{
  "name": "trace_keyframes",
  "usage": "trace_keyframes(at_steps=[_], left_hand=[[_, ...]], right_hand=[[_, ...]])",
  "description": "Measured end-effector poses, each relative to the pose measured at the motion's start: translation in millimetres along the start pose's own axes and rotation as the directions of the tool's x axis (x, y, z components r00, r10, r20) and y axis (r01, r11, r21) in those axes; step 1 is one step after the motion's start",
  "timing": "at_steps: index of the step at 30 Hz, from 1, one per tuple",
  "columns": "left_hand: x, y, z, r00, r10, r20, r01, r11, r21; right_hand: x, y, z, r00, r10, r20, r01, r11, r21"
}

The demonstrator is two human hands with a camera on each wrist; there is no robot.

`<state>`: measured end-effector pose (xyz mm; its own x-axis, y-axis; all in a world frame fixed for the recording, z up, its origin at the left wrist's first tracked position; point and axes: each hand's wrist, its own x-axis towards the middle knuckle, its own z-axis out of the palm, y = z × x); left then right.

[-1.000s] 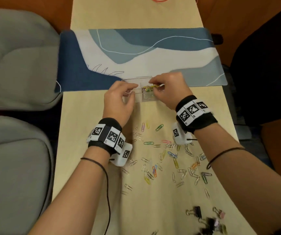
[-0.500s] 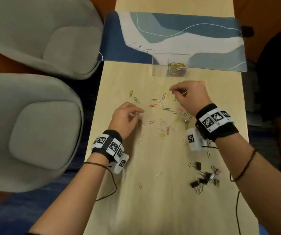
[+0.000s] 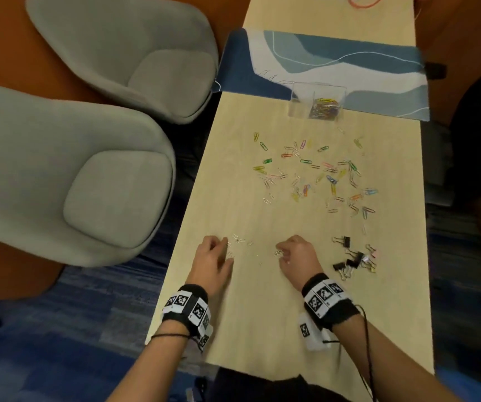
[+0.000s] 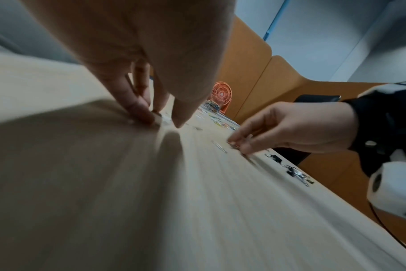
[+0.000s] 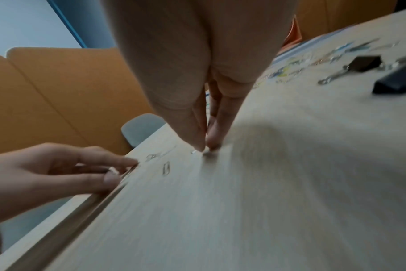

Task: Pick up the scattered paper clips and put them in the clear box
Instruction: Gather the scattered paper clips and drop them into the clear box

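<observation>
You've dropped back from the clear box (image 3: 317, 101) to the near silver paper clips (image 3: 239, 240); your right hand (image 3: 297, 253) pinches one; your left hand (image 3: 213, 256) seems pinched on another, though it's blurry; plenty remain scattered mid-table.

binder clips (image 3: 354, 260) heaped on wooden table (image 3: 262, 309) | blue-white mat (image 3: 349, 71) far end | two grey chairs (image 3: 68, 175) left

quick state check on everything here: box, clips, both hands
clear box: lid off, upright, partly filled with coloured paper clips
scattered paper clips: loose on the table
binder clips: clustered, untouched
left hand: fingers down on silver clips at the table edge
right hand: pinching a silver paper clip
</observation>
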<state>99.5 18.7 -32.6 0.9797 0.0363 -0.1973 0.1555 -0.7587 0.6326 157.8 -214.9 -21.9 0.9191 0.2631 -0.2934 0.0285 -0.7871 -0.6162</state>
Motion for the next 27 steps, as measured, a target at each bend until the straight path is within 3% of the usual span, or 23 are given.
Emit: trace_keyframes(at_steps=[5,9,13,16,19,22,24,27], left_hand=[[-7,9,21,0.996,0.047,-0.074,-0.053,0.995,-0.079],[5,13,22,0.993,-0.011,-0.119,-0.006,0.989,-0.147],[14,14,24,0.989,0.101,-0.11,-0.106,0.994,-0.04],[17,12,27,0.983,0.158,-0.092,-0.155,0.987,0.047],[13,15,27,0.974,0.196,-0.113,-0.185,0.977,0.102],[14,14,27,0.982,0.125,-0.139,-0.119,0.992,0.047],[17,10,26,0.991,0.071,-0.115,-0.067,0.997,0.037],[18,11,23,0.987,0.119,-0.107,-0.112,0.991,0.072]], right_hand=[[-10,-21,22,0.997,-0.07,0.02,0.066,0.988,0.136],[-13,-24,27,0.997,-0.076,-0.032,0.076,0.997,0.005],[-16,-35,34,0.986,-0.168,0.019,0.169,0.969,-0.178],[-16,-38,40,0.965,-0.249,0.076,0.259,0.893,-0.367],[-20,-43,43,0.948,-0.229,0.22,0.312,0.797,-0.517],[-24,-44,38,0.933,-0.251,0.257,0.356,0.743,-0.566],[-24,-43,35,0.912,-0.291,0.288,0.409,0.652,-0.639],[-20,-40,27,0.876,-0.343,0.339,0.478,0.533,-0.698]])
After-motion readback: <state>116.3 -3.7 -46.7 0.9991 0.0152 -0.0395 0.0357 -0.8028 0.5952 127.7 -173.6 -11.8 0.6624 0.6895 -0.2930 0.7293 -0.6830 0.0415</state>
